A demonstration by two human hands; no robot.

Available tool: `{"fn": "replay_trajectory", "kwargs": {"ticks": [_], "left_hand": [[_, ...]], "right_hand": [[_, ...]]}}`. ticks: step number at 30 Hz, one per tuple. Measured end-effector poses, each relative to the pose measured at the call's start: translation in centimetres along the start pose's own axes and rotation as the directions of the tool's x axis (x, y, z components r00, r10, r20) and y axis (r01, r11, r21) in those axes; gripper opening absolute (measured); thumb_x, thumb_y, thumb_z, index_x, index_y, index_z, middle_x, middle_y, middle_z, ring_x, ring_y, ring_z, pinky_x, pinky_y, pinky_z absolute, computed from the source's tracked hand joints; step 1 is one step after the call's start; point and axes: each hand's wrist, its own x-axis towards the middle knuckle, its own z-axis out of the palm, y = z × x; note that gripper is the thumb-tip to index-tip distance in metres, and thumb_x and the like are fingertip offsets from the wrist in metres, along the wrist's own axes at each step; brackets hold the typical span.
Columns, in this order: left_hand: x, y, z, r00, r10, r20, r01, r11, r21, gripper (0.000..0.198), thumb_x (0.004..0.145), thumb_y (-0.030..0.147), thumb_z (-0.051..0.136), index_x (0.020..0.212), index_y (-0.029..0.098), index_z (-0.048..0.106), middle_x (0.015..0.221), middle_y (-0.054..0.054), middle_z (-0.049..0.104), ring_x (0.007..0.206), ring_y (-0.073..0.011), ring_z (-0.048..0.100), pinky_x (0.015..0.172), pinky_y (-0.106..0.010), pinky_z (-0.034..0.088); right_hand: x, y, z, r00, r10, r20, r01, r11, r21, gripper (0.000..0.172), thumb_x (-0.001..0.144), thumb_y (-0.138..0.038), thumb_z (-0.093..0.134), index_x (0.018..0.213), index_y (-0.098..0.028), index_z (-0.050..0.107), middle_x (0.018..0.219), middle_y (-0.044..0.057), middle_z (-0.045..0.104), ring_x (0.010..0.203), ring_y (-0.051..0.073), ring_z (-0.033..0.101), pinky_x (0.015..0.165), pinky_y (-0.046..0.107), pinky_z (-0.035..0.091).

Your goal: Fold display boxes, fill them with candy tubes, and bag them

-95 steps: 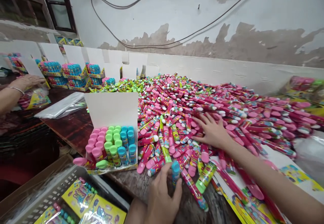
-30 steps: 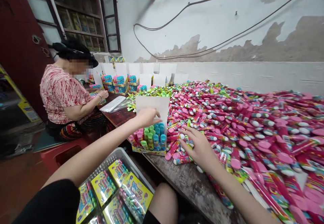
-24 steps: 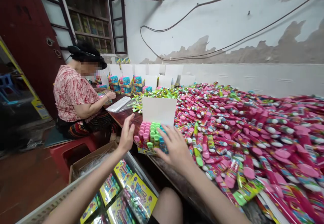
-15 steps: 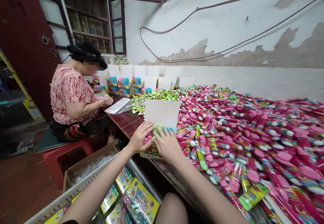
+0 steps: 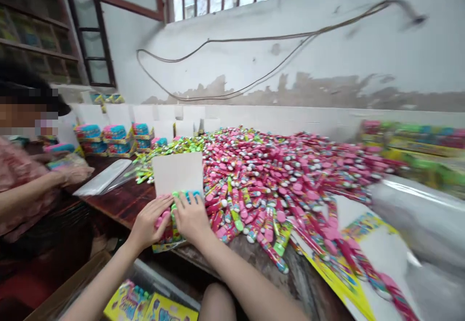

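A display box (image 5: pixel 177 172) with an upright white back panel stands at the table's near edge. Small tubes with pink, green and blue caps (image 5: pixel 173 219) fill it in upright rows. My left hand (image 5: pixel 150 221) lies over the pink caps on the box's left side, fingers stretched out and thumb apart. Across the green and blue caps my right hand (image 5: pixel 192 219) rests with its fingers spread. Both palms hide part of the box. Just right of it begins a large heap of pink tubes (image 5: pixel 269 166), with green ones (image 5: pixel 238 219) among them.
At the left a co-worker (image 5: pixel 32 180) handles a packed box beside clear plastic bags (image 5: pixel 103 178). Filled display boxes (image 5: pixel 116 141) stand behind. Below me, a crate holds yellow packs (image 5: pixel 169 309). Flat printed card (image 5: pixel 385 248) and clear plastic wrap (image 5: pixel 417 214) lie at the right.
My view has turned to the right, bringing the flat card, plastic wrap and far-right boxes into sight. Both hands stay on the capped tubes in the box, with little visible change.
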Motion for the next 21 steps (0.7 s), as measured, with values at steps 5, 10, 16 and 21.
{"fn": "replay_trajectory", "kwargs": {"ticks": [5,10,16,21], "left_hand": [[0.2,-0.9,-0.1,0.999,0.008,0.034,-0.008,1.0,0.01,0.039,0.085,0.03,0.05,0.124,0.025,0.054,0.125,-0.007,0.061,0.118,-0.0266,0.055,0.099,-0.046,0.046],[0.3,-0.5,-1.5,0.996,-0.007,0.091,0.007,1.0,0.002,0.047,0.081,0.037,0.055,0.127,0.027,0.049,0.129,-0.006,0.058,0.118,-0.0286,0.054,0.099,-0.046,0.045],[1.5,1.2,-2.9,0.999,0.014,0.034,-0.017,0.995,0.098,0.051,0.081,0.04,0.055,0.128,0.021,0.044,0.125,-0.013,0.058,0.115,-0.0308,0.054,0.1,-0.049,0.041],[6.2,9.0,-2.0,0.988,0.075,-0.134,-0.07,0.997,0.044,0.041,0.083,0.03,0.053,0.123,0.021,0.046,0.119,-0.011,0.059,0.117,-0.0295,0.052,0.099,-0.048,0.04]], "right_hand": [[-0.6,0.8,-3.0,0.999,-0.039,0.001,0.039,0.999,0.026,0.051,0.094,-0.047,0.034,0.135,-0.019,0.042,0.141,0.012,0.044,0.127,0.026,0.04,0.104,0.048,0.033],[-8.6,2.4,-9.1,0.991,0.076,-0.11,-0.064,0.992,0.109,0.051,0.092,-0.044,0.04,0.138,-0.022,0.038,0.15,0.009,0.032,0.139,0.024,0.023,0.112,0.047,0.025],[-22.1,5.8,-13.9,0.94,0.31,-0.139,-0.308,0.951,0.039,0.043,0.089,-0.022,0.043,0.132,-0.02,0.044,0.143,0.01,0.042,0.134,0.024,0.034,0.107,0.049,0.035],[-23.4,11.2,-17.5,0.897,0.377,-0.232,-0.382,0.924,0.027,0.034,0.088,-0.023,0.044,0.121,-0.018,0.055,0.133,0.012,0.051,0.126,0.025,0.043,0.102,0.048,0.039]]}}
